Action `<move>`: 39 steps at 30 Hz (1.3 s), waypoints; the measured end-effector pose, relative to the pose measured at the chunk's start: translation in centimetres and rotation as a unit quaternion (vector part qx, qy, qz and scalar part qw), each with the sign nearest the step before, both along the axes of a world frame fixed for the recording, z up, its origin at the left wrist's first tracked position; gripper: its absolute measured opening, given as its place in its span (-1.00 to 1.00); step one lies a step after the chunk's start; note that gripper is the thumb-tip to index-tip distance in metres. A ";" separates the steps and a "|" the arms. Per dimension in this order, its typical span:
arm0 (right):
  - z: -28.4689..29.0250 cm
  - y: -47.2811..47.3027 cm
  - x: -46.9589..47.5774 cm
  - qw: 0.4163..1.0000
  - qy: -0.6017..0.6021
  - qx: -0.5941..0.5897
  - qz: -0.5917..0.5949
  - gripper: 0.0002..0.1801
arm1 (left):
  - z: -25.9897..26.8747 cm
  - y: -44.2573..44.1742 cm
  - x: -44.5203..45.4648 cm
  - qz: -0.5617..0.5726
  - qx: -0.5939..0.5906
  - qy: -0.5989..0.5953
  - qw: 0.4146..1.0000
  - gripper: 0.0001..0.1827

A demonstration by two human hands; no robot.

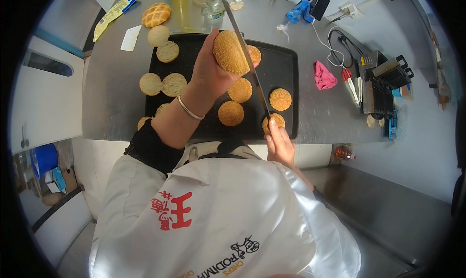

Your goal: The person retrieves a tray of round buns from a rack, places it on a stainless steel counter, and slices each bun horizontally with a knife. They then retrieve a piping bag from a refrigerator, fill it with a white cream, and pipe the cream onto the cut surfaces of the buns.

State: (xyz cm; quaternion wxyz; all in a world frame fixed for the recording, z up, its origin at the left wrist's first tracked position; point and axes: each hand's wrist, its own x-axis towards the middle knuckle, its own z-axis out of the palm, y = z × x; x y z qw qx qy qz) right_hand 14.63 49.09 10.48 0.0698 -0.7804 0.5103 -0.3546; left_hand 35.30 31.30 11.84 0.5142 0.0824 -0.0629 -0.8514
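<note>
Above the black baking tray [204, 130], my left hand [211, 72] holds a sesame bun [228, 54] on its side. My right hand [282, 145] grips a long bread knife [259, 83] at its near end. The blade runs up along the bun's right side, against or into it; how deep it sits I cannot tell. Beneath my hands, whole-looking sesame buns [231, 113] rest on the tray, one of them [280, 99] near its right edge. Opened bun halves [174, 84] lie cut face up along the tray's left side.
A scored bread roll [156, 15], a white scraper [131, 38] and a yellow packet [115, 18] lie at the back left. Glass jars [214, 7] stand behind the tray. To the right are a pink cloth [324, 76], red-handled scissors [348, 79], cables and a black hinged appliance [380, 92].
</note>
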 end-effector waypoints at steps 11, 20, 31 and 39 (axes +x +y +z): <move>0.4 0.1 0.7 1.000 0.014 -0.007 -0.010 -0.32 | 1.4 0.2 -0.2 0.012 0.032 0.000 0.999 -0.57; 0.3 -1.0 1.1 1.000 0.002 0.016 -0.003 -0.33 | 0.7 -0.2 -0.4 0.008 0.016 -0.026 1.000 -0.58; -1.3 -0.4 0.1 0.999 -0.014 0.038 0.003 -0.36 | 0.4 -1.7 0.6 0.055 -0.102 0.015 0.993 -0.54; -1.1 -1.1 0.2 0.999 0.012 0.040 0.004 -0.31 | 0.7 -2.6 -0.1 0.041 -0.030 0.023 0.998 -0.60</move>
